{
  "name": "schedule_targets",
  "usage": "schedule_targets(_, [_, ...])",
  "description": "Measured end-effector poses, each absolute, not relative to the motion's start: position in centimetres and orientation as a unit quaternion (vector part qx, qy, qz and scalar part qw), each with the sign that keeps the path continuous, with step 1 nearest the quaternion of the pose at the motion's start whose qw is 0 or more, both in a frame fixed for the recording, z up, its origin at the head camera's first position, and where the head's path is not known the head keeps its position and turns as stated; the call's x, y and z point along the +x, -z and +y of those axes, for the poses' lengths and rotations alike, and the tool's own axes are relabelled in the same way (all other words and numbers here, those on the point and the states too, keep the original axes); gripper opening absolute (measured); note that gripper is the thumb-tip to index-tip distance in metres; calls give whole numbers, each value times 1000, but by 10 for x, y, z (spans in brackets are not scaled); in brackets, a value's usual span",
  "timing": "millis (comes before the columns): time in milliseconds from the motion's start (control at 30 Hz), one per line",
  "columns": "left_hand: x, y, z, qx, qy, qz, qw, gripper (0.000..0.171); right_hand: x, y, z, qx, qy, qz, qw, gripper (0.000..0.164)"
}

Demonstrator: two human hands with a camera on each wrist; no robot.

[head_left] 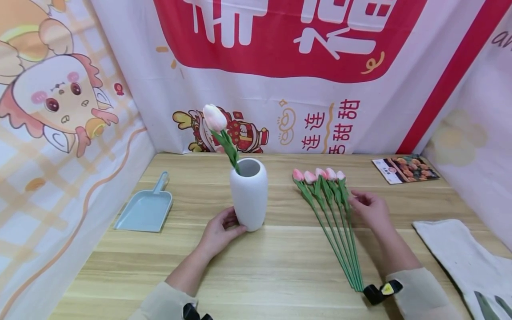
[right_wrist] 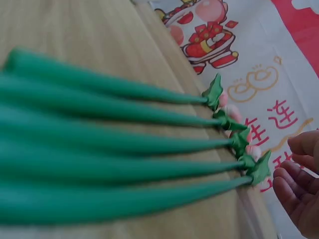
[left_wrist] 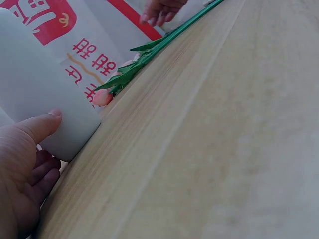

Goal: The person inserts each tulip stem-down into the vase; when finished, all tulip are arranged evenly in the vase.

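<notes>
A white vase stands upright at the middle of the table, with one pale pink tulip leaning left out of its mouth. My left hand holds the vase low on its left side; the left wrist view shows the thumb against the white wall and the other fingers partly behind it. Several pink artificial tulips lie side by side to the right of the vase, blossoms toward the back. Beside their leaves is my right hand, its fingers loosely bent and, in the right wrist view, holding nothing.
A light blue dustpan lies at the left of the wooden table. A picture card is at the back right, and a whitish cloth at the right edge. Printed fabric hangs behind the table.
</notes>
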State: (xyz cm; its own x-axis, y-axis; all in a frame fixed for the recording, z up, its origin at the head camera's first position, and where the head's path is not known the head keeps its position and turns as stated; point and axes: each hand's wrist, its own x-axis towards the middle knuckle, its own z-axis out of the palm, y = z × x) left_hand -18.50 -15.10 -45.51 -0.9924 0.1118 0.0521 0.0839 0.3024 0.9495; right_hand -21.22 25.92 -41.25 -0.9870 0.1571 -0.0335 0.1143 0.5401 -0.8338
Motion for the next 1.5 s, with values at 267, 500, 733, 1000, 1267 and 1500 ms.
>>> schedule_targets(267, [-183, 453, -151, 58, -591, 805, 15, 61, -201, 432, 273, -66, -467, -881, -44, 52])
schedule_targets(500, [-184, 454, -151, 55, -593, 803, 17, 61, -193, 431, 274, -75, -460, -880, -88, 54])
schedule_targets(733, [-184, 454, -151, 57, -593, 803, 17, 61, -190, 431, 269, -80, -432, -893, -99, 49])
schedule_targets(1000, [-185, 456, -152, 58, -592, 803, 14, 60, -190, 432, 266, -88, -409, -903, -92, 45])
schedule_targets(1267, [-183, 453, -151, 56, -590, 805, 18, 60, -193, 434, 271, -122, -443, -883, -97, 48])
schedule_targets(1500, [-183, 454, -151, 55, -594, 803, 19, 60, -194, 432, 273, -157, -516, -837, -93, 52])
